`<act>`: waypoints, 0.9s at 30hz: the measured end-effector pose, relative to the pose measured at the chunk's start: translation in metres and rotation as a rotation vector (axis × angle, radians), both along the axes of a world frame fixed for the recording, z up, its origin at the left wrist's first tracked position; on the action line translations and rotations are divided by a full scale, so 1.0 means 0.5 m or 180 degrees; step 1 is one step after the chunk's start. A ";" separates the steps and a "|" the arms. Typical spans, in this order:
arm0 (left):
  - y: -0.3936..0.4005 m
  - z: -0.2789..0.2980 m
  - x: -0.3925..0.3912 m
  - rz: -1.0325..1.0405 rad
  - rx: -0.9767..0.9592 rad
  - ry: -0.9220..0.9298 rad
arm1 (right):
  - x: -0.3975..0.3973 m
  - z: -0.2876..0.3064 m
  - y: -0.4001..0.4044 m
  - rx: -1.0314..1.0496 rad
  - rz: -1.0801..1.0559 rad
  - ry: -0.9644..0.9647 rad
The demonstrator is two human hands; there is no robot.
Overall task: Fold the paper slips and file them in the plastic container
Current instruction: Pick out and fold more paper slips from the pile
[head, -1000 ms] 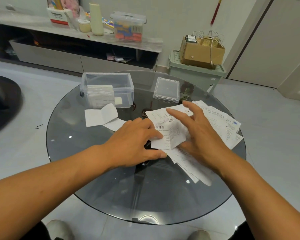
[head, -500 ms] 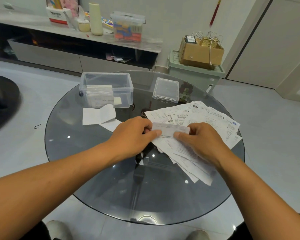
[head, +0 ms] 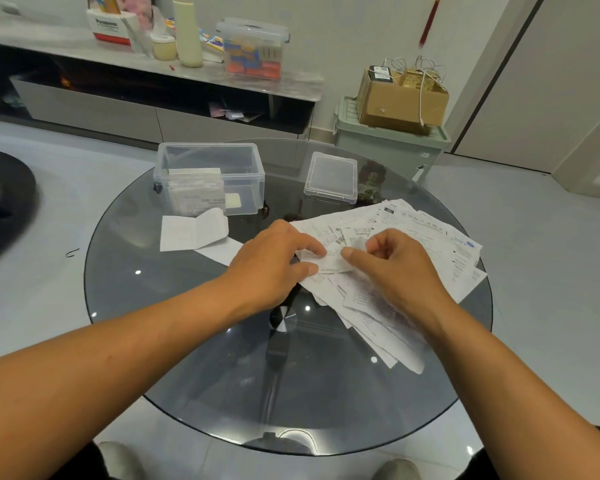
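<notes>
Hands, left hand (head: 274,265) and right hand (head: 392,268), both pinching folded slip (head: 331,263), print seemingly illegible.

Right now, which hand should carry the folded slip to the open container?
Left, probably. The left hand already pinches the folded slip and lies on the side of the open plastic container, far left on the glass table. The right hand would have to cross over it.

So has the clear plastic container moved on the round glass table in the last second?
No. The clear plastic container sits at the same spot near the round glass table's far-left rim, with its loose lid to its right as before.
</notes>
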State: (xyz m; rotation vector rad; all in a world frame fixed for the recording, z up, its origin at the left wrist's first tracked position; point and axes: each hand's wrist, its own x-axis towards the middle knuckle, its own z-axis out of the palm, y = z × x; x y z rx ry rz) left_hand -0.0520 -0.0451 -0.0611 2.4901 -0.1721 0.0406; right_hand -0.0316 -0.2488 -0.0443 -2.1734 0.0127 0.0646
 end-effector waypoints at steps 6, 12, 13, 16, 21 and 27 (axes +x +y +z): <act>-0.002 -0.002 -0.007 -0.0051 -0.0421 -0.0141 | 0.000 0.005 0.016 0.0516 0.0335 -0.0037; -0.004 0.030 -0.012 0.0256 -0.1176 -0.0063 | -0.015 0.025 0.026 0.1005 0.0597 -0.0252; -0.008 0.036 -0.014 0.0273 -0.1533 0.0087 | -0.017 0.024 0.027 0.1028 0.0619 -0.0270; -0.018 0.050 -0.028 0.0277 -0.2641 0.0571 | -0.025 0.024 0.033 0.1166 0.0715 -0.0235; -0.019 0.046 -0.035 0.0478 -0.2958 0.0734 | -0.034 0.012 0.045 0.0767 0.0682 -0.0529; 0.011 0.063 -0.039 0.0165 -0.1652 0.0130 | -0.027 0.020 0.032 0.0347 0.0889 -0.0195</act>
